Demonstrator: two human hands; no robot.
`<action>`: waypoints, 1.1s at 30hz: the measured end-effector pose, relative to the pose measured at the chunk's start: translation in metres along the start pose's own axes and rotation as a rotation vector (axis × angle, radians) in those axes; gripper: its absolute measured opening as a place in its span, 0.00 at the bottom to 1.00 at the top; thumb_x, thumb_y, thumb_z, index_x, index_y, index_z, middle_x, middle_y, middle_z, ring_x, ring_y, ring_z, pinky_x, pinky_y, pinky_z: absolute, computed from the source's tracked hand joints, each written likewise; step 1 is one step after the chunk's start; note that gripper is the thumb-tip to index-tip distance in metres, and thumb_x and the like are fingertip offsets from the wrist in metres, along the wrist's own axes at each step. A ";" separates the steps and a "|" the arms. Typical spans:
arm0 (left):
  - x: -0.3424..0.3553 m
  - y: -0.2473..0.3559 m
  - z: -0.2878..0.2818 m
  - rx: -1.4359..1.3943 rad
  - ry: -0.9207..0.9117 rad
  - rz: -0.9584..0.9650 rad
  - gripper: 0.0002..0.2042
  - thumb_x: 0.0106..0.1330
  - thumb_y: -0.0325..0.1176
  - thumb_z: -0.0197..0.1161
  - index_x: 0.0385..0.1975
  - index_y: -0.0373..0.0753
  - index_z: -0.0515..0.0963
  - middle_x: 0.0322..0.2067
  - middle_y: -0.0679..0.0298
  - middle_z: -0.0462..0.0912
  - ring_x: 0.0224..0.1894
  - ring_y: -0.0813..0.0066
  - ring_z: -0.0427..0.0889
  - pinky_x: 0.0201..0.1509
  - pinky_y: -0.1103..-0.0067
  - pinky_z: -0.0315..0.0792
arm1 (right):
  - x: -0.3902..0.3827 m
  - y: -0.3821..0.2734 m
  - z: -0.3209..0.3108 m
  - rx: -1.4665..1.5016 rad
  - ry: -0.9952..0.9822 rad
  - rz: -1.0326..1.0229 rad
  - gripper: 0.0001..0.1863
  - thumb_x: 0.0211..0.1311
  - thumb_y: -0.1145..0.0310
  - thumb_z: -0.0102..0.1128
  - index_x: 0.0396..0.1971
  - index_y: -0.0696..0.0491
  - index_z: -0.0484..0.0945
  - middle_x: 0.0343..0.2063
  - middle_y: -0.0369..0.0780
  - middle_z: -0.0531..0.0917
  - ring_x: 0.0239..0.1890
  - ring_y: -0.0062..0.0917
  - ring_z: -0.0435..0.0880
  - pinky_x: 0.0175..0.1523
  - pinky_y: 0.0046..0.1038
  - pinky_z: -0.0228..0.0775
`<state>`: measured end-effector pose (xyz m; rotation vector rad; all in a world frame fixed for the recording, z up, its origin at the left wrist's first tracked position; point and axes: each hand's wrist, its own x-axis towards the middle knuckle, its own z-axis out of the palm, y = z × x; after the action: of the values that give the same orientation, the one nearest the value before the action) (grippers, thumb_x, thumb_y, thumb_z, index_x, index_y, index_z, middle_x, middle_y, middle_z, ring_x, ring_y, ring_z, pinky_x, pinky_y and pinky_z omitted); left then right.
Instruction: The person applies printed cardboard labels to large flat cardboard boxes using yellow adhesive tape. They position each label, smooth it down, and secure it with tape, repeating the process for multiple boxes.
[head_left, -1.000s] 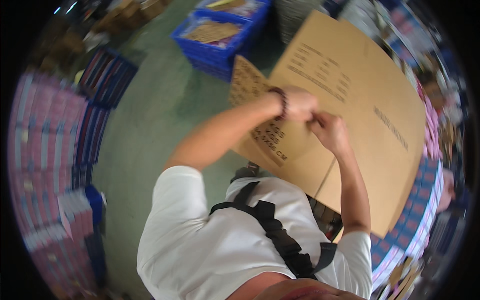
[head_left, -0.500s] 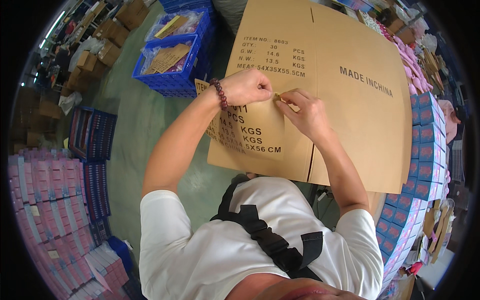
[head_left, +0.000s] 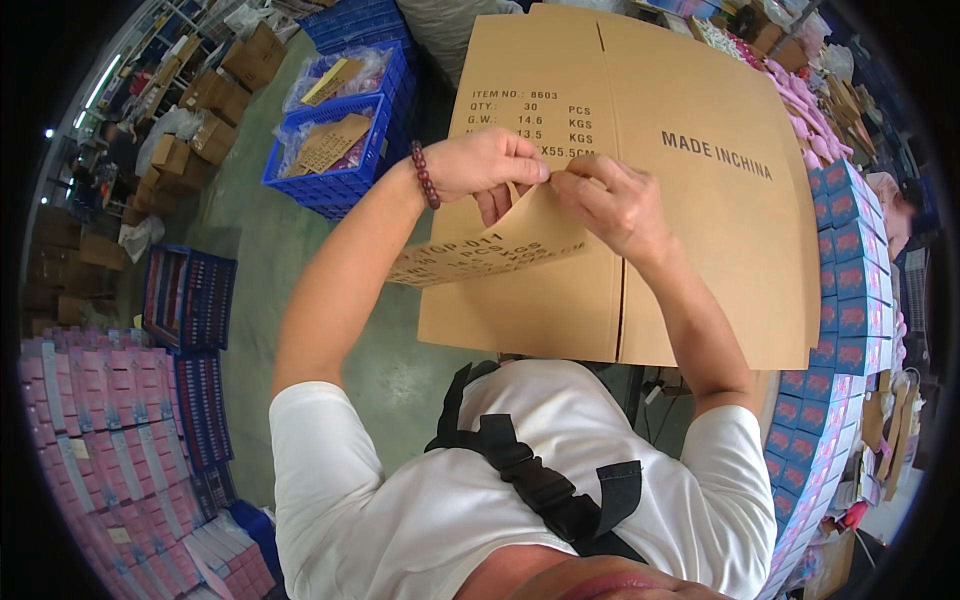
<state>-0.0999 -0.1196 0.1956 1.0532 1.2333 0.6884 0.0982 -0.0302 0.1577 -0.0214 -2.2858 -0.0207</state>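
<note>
A large flattened brown cardboard carton (head_left: 700,230) with dark print lies in front of me, held up at chest height. My left hand (head_left: 490,165), with a dark red bead bracelet on the wrist, pinches the edge of a printed flap (head_left: 500,250) that bends outward from the carton. My right hand (head_left: 615,205) grips the same edge just beside it, fingers closed on the cardboard. The two hands nearly touch at the flap's top corner.
Blue plastic crates (head_left: 340,150) with cardboard pieces stand on the green floor at the upper left. Stacks of pink and blue boxed goods (head_left: 110,430) fill the lower left; more small boxes (head_left: 840,300) line the right. Brown cartons (head_left: 210,100) sit at the far left.
The view has tilted so the carton fills more of the picture. The printed flap has been pulled further away from the carton, with both hands still together on its edge.
</note>
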 end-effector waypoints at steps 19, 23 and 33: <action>0.011 -0.025 0.000 -0.684 0.135 0.350 0.16 0.62 0.30 0.50 0.44 0.24 0.73 0.45 0.51 0.77 0.47 0.67 0.78 0.53 0.74 0.71 | 0.014 0.003 -0.014 0.184 0.082 -0.204 0.13 0.42 0.77 0.65 0.25 0.50 0.69 0.30 0.33 0.78 0.35 0.28 0.80 0.46 0.33 0.74; 0.004 -0.014 0.018 -0.446 0.069 0.486 0.09 0.62 0.28 0.53 0.35 0.28 0.74 0.48 0.50 0.75 0.50 0.67 0.75 0.54 0.74 0.70 | 0.011 -0.004 -0.010 0.329 0.207 -0.035 0.15 0.42 0.81 0.65 0.29 0.52 0.71 0.29 0.35 0.78 0.33 0.28 0.79 0.43 0.32 0.74; 0.026 -0.002 0.008 -0.246 0.226 0.257 0.04 0.60 0.29 0.57 0.26 0.37 0.74 0.25 0.68 0.78 0.26 0.83 0.75 0.32 0.84 0.71 | -0.022 -0.029 -0.064 0.314 0.444 0.078 0.11 0.45 0.91 0.53 0.29 0.61 0.74 0.28 0.46 0.77 0.32 0.35 0.79 0.39 0.35 0.76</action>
<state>-0.0858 -0.0993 0.1834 0.9548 1.1775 1.1540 0.1599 -0.0605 0.1830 0.0526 -1.8212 0.3414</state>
